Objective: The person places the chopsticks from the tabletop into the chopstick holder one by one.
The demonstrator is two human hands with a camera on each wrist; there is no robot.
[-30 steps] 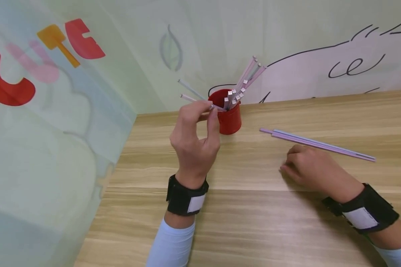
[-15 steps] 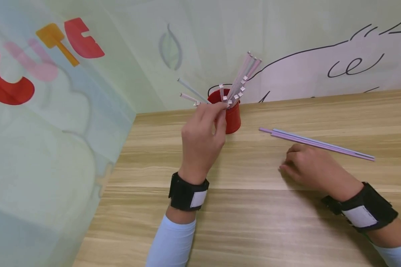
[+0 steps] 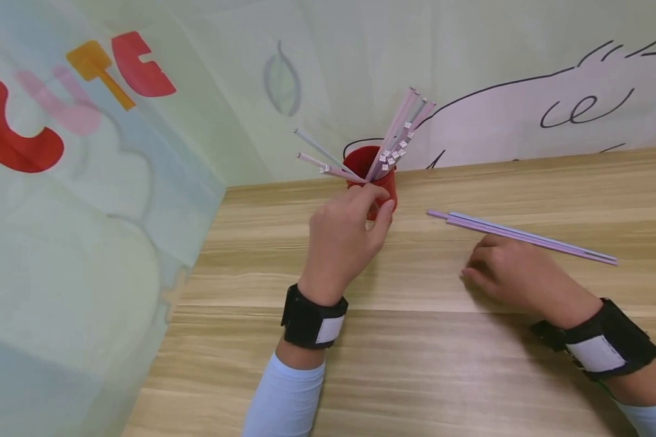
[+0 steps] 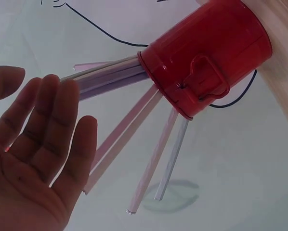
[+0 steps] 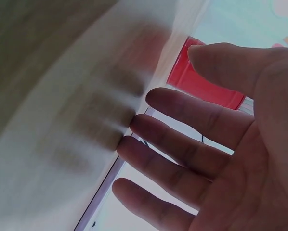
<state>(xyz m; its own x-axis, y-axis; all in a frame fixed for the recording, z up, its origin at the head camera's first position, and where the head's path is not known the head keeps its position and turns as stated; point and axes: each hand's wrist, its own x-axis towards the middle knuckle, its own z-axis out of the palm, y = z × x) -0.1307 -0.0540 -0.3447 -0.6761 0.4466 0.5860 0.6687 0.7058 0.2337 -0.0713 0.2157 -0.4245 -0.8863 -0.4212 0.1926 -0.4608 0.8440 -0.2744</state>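
A small red bucket (image 3: 388,184) with a wire handle stands near the wall and holds several slim pastel sticks (image 3: 400,130), some with glittering silvery ends. Most lean right; a few fan out left over the rim. My left hand (image 3: 341,237) hovers in front of the bucket, thumb and index finger apart. In the left wrist view its fingers (image 4: 59,125) extend loosely beside the sticks, gripping none. My right hand (image 3: 511,270) rests on the table, fingers relaxed and holding nothing, close to a few purple and blue sticks (image 3: 530,238) lying there.
The wooden table (image 3: 415,364) meets a printed wall (image 3: 328,73) at the back and another printed wall (image 3: 87,243) on the left. Black straps (image 3: 314,318) circle both wrists.
My left hand first pinched a stick's end at the bucket, then moved right and let go, now sitting lower before the bucket. Sticks inside have shifted; the right hand stays put.
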